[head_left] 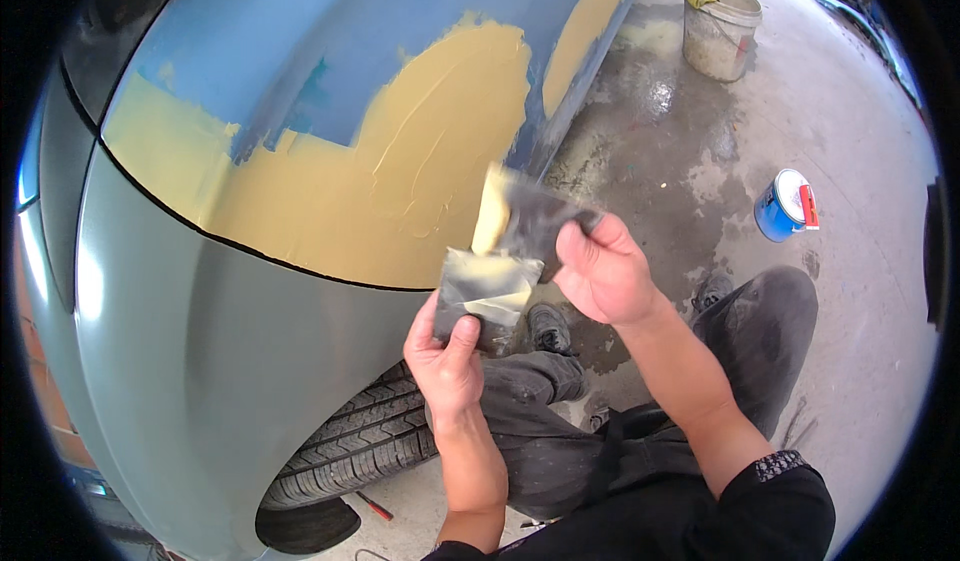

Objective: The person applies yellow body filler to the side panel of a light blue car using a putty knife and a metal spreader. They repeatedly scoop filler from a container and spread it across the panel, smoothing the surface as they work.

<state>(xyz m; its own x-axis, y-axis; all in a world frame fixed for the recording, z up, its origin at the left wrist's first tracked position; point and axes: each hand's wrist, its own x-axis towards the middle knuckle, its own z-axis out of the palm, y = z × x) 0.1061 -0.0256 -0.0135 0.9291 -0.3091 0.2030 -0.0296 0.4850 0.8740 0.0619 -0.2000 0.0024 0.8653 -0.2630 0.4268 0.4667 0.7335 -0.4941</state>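
My left hand (447,361) grips a dark, flat spreader (487,296) smeared with pale yellow filler, thumb on its face. Pinched in my right hand (607,266) is a second dark spreader (545,216), a thick band of yellow filler along its left edge. That edge meets or overlaps the top of the left spreader; slight blur hides whether they touch. Behind both hands is the car's blue-grey door panel (330,21), with a broad coat of yellow filler (400,181) showing ridges and swipe marks.
The grey-green fender (230,361) and a tire (350,441) are at the lower left. A blue can (775,211) with a red spreader on its lid stands on the concrete floor at right. Farther back is a dirty bucket (718,36) with a yellow cloth over its rim.
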